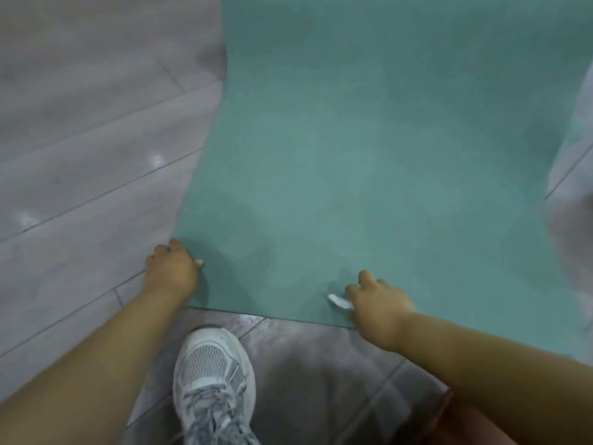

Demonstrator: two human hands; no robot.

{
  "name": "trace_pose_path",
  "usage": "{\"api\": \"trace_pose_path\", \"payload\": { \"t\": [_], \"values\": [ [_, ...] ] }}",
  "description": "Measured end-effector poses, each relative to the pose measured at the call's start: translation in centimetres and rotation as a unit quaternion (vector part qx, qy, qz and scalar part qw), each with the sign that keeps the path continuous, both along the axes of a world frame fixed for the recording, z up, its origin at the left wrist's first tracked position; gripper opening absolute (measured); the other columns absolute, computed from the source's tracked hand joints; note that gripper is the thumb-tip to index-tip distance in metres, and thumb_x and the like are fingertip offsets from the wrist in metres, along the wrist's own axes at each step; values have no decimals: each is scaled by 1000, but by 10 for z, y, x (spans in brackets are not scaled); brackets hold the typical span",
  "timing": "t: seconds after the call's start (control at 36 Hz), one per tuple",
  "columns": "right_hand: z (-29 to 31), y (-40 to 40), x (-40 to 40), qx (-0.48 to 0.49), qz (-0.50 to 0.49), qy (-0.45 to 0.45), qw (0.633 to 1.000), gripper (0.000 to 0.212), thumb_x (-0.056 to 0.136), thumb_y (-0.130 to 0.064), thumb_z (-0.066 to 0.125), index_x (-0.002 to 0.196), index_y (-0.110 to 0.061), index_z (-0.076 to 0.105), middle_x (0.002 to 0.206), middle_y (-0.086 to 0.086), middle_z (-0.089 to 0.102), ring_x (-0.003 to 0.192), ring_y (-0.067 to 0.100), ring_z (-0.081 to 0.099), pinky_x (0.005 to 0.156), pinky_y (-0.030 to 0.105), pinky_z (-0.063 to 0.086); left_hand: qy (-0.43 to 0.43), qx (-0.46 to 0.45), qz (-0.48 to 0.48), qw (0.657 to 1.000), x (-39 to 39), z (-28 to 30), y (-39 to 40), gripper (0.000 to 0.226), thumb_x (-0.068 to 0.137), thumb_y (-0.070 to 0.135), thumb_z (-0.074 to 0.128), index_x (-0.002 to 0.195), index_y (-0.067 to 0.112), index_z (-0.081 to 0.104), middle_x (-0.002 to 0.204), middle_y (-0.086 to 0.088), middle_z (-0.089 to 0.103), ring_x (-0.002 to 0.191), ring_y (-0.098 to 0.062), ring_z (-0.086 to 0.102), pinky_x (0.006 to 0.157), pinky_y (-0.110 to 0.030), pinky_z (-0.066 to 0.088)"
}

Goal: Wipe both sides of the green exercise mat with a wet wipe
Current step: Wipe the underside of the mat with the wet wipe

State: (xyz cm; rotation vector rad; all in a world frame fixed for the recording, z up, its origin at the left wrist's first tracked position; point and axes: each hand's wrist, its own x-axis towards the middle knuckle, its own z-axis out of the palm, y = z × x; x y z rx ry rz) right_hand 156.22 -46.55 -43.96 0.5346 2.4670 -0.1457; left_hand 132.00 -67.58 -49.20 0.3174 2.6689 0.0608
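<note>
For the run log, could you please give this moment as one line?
left hand grips mat corner | right hand holds wipe on mat

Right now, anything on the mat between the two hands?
Nothing but bare green mat between the left hand at its near corner and the right hand, which holds the white wipe; head view.
</note>
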Motion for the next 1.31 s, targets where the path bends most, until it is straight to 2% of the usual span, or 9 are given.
{"api": "trace_pose_path", "payload": {
  "t": [0.19,0.33,0.44,0.53,0.61,0.78,0.92,1.06,1.31],
  "values": [
    [-11,5,1,-11,-47,-18,999,38,90,-39,48,122,-18,44,123,8,38,110,29,51,87,38,46,-6,-60,26,998,-19,5,0,54,94,49,46,127,6,49,131,-20,49,123,-33,43,99,-33,32],
    [-17,5,19,-7,-28,-44,999,87,72,-60,66,137,-24,22,128,6,33,114,28,50,86,38,45,-63,83,75,992,-17,3,-4,47,92,28,59,123,-6,51,128,-29,52,116,-40,51,92,-37,41],
    [-17,2,29,45,75,-44,995,84,81,-53,59,146,-21,16,133,9,35,113,28,50,86,37,43,-58,123,79,988,-10,4,-5,37,94,19,55,120,-6,51,125,-30,53,115,-43,50,91,-39,40],
    [-18,6,33,76,143,-7,987,55,54,-30,80,104,-14,64,91,11,59,62,29,61,49,32,44,-50,160,86,982,-8,12,-3,31,93,17,56,117,-3,53,122,-27,56,110,-42,53,89,-38,41],
    [-18,12,36,93,161,84,979,20,55,-30,67,64,-12,65,61,7,53,33,24,45,39,21,22,-46,207,124,969,-5,19,1,26,92,16,56,110,-1,57,113,-23,61,101,-40,58,86,-39,45],
    [6,19,24,47,17,13,999,27,92,-15,42,118,-12,44,119,9,41,96,29,57,64,33,37,-70,236,121,962,10,41,8,23,89,14,59,109,1,59,108,-18,64,97,-36,60,82,-38,47],
    [23,10,16,9,-7,37,999,32,91,-30,49,120,-16,44,121,8,41,98,31,57,69,33,42,-176,255,124,943,26,66,-1,22,88,-2,56,108,6,60,107,-20,64,90,-36,63,78,-46,54],
    [35,-20,21,-46,83,29,995,88,70,-68,61,138,-25,25,124,6,37,104,32,55,81,38,47,-263,379,213,861,43,90,-3,32,93,-11,42,113,11,53,106,-16,58,71,-25,56,63,-32,47],
    [68,3,29,63,161,144,974,41,94,-15,43,135,-22,41,120,12,40,94,31,57,64,35,37,-299,398,150,854,61,109,-19,32,90,1,59,119,11,54,107,-13,64,77,-23,63,57,-32,54]
  ]
}}
